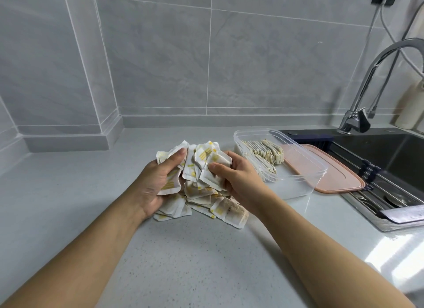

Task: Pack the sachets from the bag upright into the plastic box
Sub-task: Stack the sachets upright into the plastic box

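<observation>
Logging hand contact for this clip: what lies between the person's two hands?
In the head view, a loose pile of sachets fills the gap; the left hand and right hand grip it from either side.

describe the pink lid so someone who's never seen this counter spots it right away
Find the dark sink on the right of the counter. Lying flat across its left edge, just right of the clear plastic box, is the pink lid. It is the only pink, opaque thing there; the box is see-through and holds sachets.
</observation>
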Demonstrator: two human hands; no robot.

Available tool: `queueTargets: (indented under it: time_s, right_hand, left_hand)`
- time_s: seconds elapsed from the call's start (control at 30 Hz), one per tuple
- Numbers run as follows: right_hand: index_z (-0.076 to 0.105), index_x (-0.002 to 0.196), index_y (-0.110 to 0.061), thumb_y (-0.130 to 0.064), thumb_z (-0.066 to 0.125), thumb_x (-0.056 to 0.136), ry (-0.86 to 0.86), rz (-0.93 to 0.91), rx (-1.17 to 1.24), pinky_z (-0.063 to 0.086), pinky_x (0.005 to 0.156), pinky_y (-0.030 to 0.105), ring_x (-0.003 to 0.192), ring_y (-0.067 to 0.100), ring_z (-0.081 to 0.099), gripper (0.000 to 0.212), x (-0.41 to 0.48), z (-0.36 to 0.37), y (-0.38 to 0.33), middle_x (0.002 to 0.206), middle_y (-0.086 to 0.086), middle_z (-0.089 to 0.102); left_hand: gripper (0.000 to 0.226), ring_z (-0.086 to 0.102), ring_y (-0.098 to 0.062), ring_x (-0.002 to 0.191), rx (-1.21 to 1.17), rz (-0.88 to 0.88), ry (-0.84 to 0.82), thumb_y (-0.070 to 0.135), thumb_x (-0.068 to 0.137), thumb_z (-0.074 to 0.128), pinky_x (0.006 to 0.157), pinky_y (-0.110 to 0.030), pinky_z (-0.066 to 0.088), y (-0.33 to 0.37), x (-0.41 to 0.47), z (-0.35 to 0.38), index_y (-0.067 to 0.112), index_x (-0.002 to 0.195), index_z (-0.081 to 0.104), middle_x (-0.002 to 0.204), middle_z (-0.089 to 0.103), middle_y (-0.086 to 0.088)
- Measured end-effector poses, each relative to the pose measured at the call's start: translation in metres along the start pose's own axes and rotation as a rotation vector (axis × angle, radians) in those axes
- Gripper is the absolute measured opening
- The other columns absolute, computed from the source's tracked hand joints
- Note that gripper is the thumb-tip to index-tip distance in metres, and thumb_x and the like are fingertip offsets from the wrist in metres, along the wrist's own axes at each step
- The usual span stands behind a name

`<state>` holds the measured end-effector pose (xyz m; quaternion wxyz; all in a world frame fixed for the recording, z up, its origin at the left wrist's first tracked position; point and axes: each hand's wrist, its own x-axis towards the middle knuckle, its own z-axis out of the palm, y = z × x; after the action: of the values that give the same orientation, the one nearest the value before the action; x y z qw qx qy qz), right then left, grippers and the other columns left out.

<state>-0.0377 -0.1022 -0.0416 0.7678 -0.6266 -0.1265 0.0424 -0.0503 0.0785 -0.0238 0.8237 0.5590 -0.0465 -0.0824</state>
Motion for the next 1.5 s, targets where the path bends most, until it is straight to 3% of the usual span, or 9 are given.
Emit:
queueTargets:
  time_s: [0.27, 0.37, 0.5, 0.63, 0.83, 0.97, 1.17, 1.33, 1.5]
  right_hand:
    - [0.064, 0.095, -0.002, -0.001, 0.056, 0.092, -0.006, 0.172, 0.294, 0.055, 0.058, 0.024, 0.070, 0.019, 0.066, 0.009, 0.001, 0.003, 0.001, 0.084, 0.011, 0.067]
    - [0.063, 0.091, -0.001, 0.000, 0.055, 0.092, -0.015, 0.221, 0.264, 0.056, 0.055, 0.025, 0.062, 0.017, 0.066, 0.008, 0.000, 0.008, 0.003, 0.075, 0.009, 0.068]
    - [0.054, 0.119, 0.012, -0.003, 0.060, 0.090, 0.012, 0.241, 0.264, 0.047, 0.099, 0.054, 0.099, 0.038, 0.062, 0.033, 0.002, 0.014, 0.009, 0.107, 0.024, 0.063]
    - [0.062, 0.105, -0.001, -0.005, 0.059, 0.092, 0.030, 0.193, 0.183, 0.060, 0.065, 0.031, 0.070, 0.019, 0.068, 0.013, -0.001, 0.013, 0.008, 0.086, 0.011, 0.068]
    - [0.068, 0.103, -0.006, -0.009, 0.069, 0.085, 0.068, 0.089, 0.022, 0.051, 0.089, 0.059, 0.089, 0.033, 0.065, 0.018, -0.002, 0.015, 0.013, 0.094, 0.015, 0.069]
    - [0.068, 0.101, -0.006, -0.010, 0.070, 0.086, 0.093, 0.036, -0.070, 0.058, 0.067, 0.037, 0.074, 0.021, 0.067, 0.016, -0.002, 0.016, 0.012, 0.086, 0.010, 0.069]
    - [0.069, 0.090, -0.012, -0.009, 0.072, 0.084, 0.150, -0.010, -0.130, 0.057, 0.069, 0.035, 0.071, 0.017, 0.066, 0.007, -0.002, 0.013, 0.010, 0.077, 0.003, 0.070]
    - [0.068, 0.097, -0.009, -0.010, 0.071, 0.085, 0.182, 0.017, -0.117, 0.053, 0.059, 0.025, 0.067, 0.013, 0.064, 0.013, -0.003, 0.012, 0.007, 0.078, 0.001, 0.068]
    - [0.066, 0.103, -0.005, -0.011, 0.074, 0.082, 0.185, 0.042, -0.055, 0.056, 0.057, 0.027, 0.066, 0.015, 0.066, 0.022, -0.003, 0.011, 0.005, 0.080, 0.005, 0.069]
  left_hand:
    - [0.030, 0.070, -0.024, 0.088, -0.071, 0.122, 0.281, 0.031, 0.097, 0.049, 0.074, -0.038, 0.059, -0.013, 0.010, -0.001, 0.008, 0.097, 0.068, 0.092, 0.074, -0.009]
    - [0.039, 0.070, -0.022, 0.094, -0.112, 0.108, 0.251, 0.040, 0.099, 0.040, 0.078, -0.037, 0.056, -0.012, 0.009, 0.004, 0.011, 0.106, 0.066, 0.103, 0.073, -0.008]
    - [0.051, 0.067, -0.027, 0.103, -0.094, 0.092, 0.153, 0.047, 0.093, 0.041, 0.082, -0.042, 0.056, -0.010, 0.003, 0.014, 0.007, 0.120, 0.060, 0.113, 0.069, -0.014]
    - [0.044, 0.065, -0.038, 0.105, -0.002, 0.077, 0.102, 0.033, 0.096, 0.046, 0.085, -0.049, 0.056, -0.013, 0.000, 0.014, -0.002, 0.120, 0.058, 0.113, 0.067, -0.025]
    - [0.047, 0.068, -0.035, 0.100, 0.098, 0.018, 0.131, 0.040, 0.098, 0.041, 0.085, -0.044, 0.056, -0.013, 0.004, 0.010, 0.003, 0.114, 0.064, 0.108, 0.070, -0.021]
    - [0.044, 0.071, -0.029, 0.093, 0.149, 0.004, 0.085, 0.042, 0.095, 0.046, 0.079, -0.039, 0.059, -0.014, 0.002, 0.011, 0.005, 0.108, 0.067, 0.101, 0.073, -0.017]
    - [0.033, 0.068, -0.031, 0.101, 0.154, 0.015, 0.087, 0.030, 0.094, 0.053, 0.093, -0.046, 0.051, -0.017, 0.003, 0.008, 0.004, 0.108, 0.068, 0.106, 0.071, -0.018]
    - [0.028, 0.071, -0.028, 0.092, 0.068, 0.058, 0.129, 0.026, 0.098, 0.048, 0.071, -0.037, 0.060, -0.017, 0.002, 0.010, 0.007, 0.105, 0.067, 0.100, 0.073, -0.015]
    - [0.033, 0.069, -0.030, 0.098, 0.079, 0.052, 0.145, 0.032, 0.099, 0.045, 0.084, -0.044, 0.055, -0.017, 0.002, 0.009, 0.009, 0.110, 0.066, 0.106, 0.072, -0.015]
